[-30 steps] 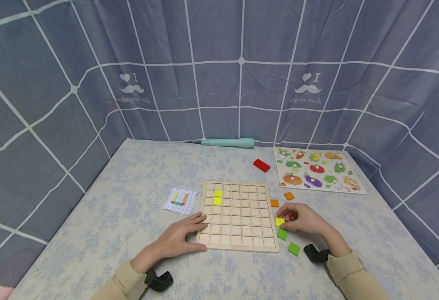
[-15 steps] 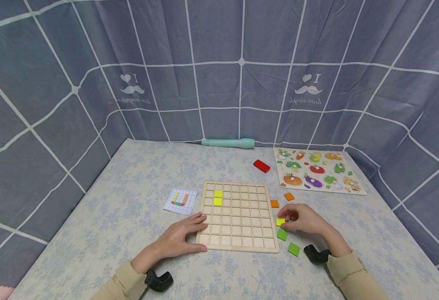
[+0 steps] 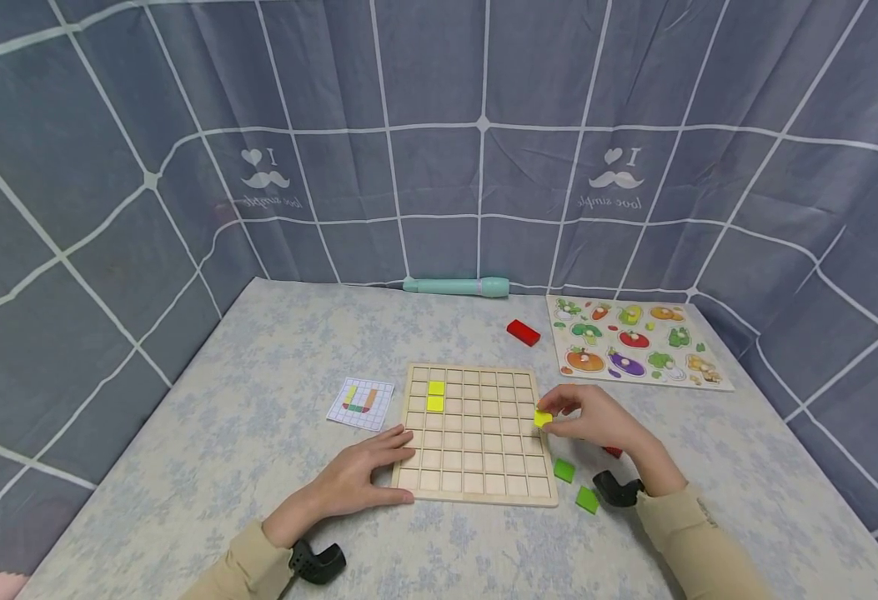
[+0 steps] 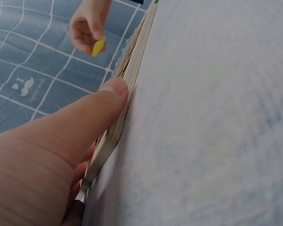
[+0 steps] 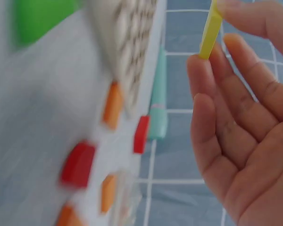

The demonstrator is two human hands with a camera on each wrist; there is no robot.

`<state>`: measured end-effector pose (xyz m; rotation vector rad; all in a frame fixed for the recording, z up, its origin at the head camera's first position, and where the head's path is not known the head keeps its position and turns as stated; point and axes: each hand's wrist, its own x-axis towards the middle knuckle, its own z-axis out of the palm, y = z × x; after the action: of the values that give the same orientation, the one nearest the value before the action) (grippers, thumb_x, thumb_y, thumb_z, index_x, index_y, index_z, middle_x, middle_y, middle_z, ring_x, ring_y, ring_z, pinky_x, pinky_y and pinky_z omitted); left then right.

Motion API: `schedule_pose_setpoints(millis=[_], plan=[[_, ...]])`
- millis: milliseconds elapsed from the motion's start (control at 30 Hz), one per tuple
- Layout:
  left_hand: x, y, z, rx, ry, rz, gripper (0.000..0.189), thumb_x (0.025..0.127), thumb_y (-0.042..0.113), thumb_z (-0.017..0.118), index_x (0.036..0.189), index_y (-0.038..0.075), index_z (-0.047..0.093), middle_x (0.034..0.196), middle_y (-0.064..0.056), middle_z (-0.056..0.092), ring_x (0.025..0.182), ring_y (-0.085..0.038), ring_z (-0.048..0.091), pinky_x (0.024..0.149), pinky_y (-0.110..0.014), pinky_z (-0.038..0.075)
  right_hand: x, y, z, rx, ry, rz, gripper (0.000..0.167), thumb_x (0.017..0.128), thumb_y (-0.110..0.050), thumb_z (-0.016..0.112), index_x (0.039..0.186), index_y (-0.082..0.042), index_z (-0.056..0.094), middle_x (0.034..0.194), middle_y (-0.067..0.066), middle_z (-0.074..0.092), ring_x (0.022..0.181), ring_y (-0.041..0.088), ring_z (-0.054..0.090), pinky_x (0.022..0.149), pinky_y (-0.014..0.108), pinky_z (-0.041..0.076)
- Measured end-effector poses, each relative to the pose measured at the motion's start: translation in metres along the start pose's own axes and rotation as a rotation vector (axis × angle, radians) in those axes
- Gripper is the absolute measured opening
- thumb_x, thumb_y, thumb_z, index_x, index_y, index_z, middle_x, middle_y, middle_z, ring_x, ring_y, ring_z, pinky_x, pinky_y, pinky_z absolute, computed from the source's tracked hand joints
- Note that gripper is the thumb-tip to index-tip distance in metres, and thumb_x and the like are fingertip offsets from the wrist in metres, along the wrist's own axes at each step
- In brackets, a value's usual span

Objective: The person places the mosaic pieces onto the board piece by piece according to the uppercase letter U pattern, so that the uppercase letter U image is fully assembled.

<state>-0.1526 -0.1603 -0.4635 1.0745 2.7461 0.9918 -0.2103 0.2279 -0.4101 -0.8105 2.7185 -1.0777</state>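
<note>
My right hand (image 3: 596, 417) pinches a yellow square tile (image 3: 543, 419) between thumb and fingertips, over the right edge of a wooden grid board (image 3: 493, 458). The right wrist view shows this yellow tile (image 5: 210, 35) edge-on, raised off the table. My left hand (image 3: 359, 475) rests at the board's front left corner, fingers spread on the left rim; its thumb (image 4: 104, 101) lies against the front edge. Two yellow tiles (image 3: 435, 403) sit one behind the other in cells at the upper left of the grid. A printed pattern card (image 3: 360, 403) lies to the left.
Green tiles (image 3: 564, 471) lie right of the board. Orange tiles (image 5: 112, 106) and a red piece (image 5: 78, 164) are mostly hidden by my right hand in the head view. Behind are a red block (image 3: 524, 332), a vegetable puzzle board (image 3: 659, 337) and a teal tube (image 3: 457, 286).
My right hand has lifted the yellow tile from beside the board and carried it up and left to the right rim. The left hand has stayed in place.
</note>
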Motion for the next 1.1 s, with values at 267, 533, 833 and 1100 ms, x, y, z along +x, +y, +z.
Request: schedule_pose_setpoints(millis=[267,533,833,1100], plan=[[0.000,0.000,0.000,-0.003,-0.001,-0.008,0.068,0.080,0.052,0.068,0.130,0.006,0.058,0.144,-0.005,0.042,0.137,-0.022,0.030,0.109,-0.042,0.031,0.031,-0.034,0.011,0.024,0.038,-0.029,0.019,0.081,-0.020,0.076,0.098,-0.015,0.069,0.093,-0.006,0.066,0.085,0.016,0.061,0.079,0.038,0.052],[0.000,0.000,0.000,0.009,0.001,-0.012,0.069,0.080,0.053,0.068,0.130,0.007,0.058,0.144,-0.004,0.042,0.137,-0.021,0.031,0.109,-0.042,0.032,0.060,-0.057,0.034,0.054,0.028,-0.071,0.018,0.081,-0.016,0.074,0.098,-0.013,0.069,0.094,-0.005,0.066,0.086,0.017,0.061,0.080,0.036,0.052],[0.000,0.000,0.000,0.000,-0.006,-0.022,0.068,0.080,0.053,0.068,0.130,0.008,0.058,0.144,-0.004,0.043,0.137,-0.021,0.031,0.107,-0.044,0.033,0.084,-0.070,0.062,0.099,0.003,-0.042,0.020,0.081,-0.015,0.075,0.099,-0.010,0.068,0.097,0.000,0.066,0.085,0.016,0.063,0.074,0.028,0.053],[0.000,-0.001,0.000,0.004,-0.009,-0.021,0.068,0.080,0.053,0.067,0.130,0.008,0.058,0.144,-0.004,0.042,0.137,-0.020,0.030,0.108,-0.044,0.032,0.096,-0.069,0.084,0.072,-0.036,-0.006,0.020,0.079,-0.015,0.077,0.097,-0.011,0.068,0.093,-0.002,0.066,0.082,0.011,0.061,0.073,0.026,0.052]])
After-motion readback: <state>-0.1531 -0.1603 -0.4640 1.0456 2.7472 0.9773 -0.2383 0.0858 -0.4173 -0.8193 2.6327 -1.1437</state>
